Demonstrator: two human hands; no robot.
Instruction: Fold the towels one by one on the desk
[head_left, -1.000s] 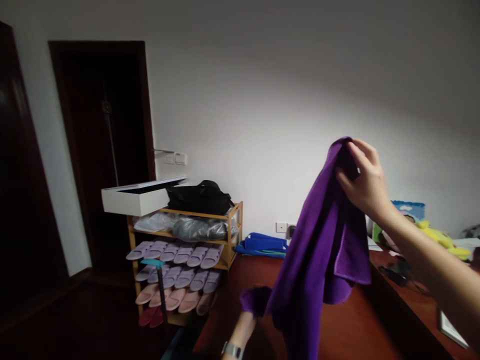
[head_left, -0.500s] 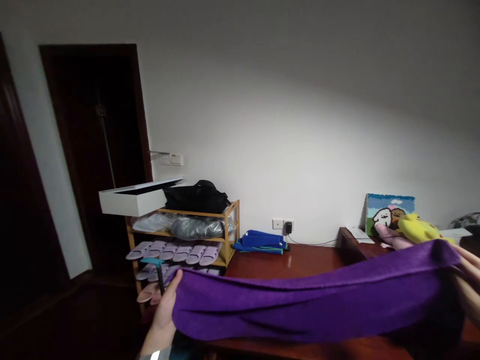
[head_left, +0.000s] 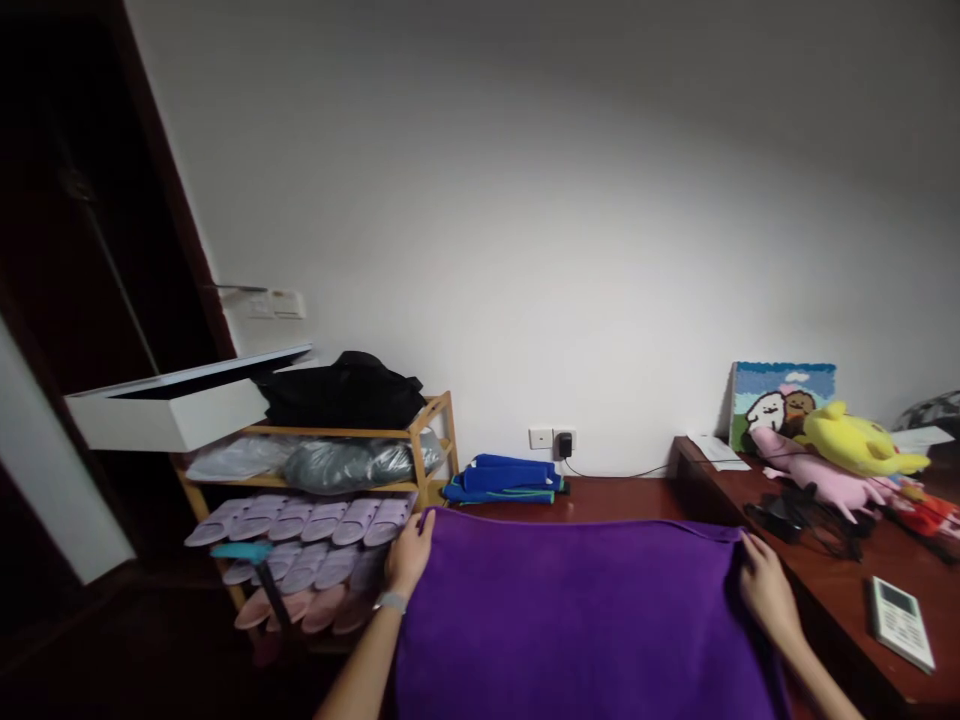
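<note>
A purple cloth (head_left: pixel 585 620) is spread between my two hands above the red-brown table (head_left: pixel 622 492), and its lower part runs out of view. My left hand (head_left: pixel 411 555) grips its upper left corner, thumb on top. At the upper right corner my right hand (head_left: pixel 766 585) pinches the edge, where the hem folds over slightly. Behind the cloth, against the wall, lies a folded blue cloth (head_left: pixel 510 478) with green edging.
A wooden shoe rack (head_left: pixel 431 440) at left holds lilac slippers (head_left: pixel 322 522), a black bag (head_left: pixel 345 395) and a white box (head_left: pixel 176 415). On the raised right surface lie plush toys (head_left: pixel 859 445), a picture (head_left: pixel 787 395), dark cables (head_left: pixel 810 525) and a remote control (head_left: pixel 900 622).
The purple cloth has gone from a narrow, slanted band to a wide sheet hanging down. My right hand has moved left and my left hand slightly right. The view has shifted right.
</note>
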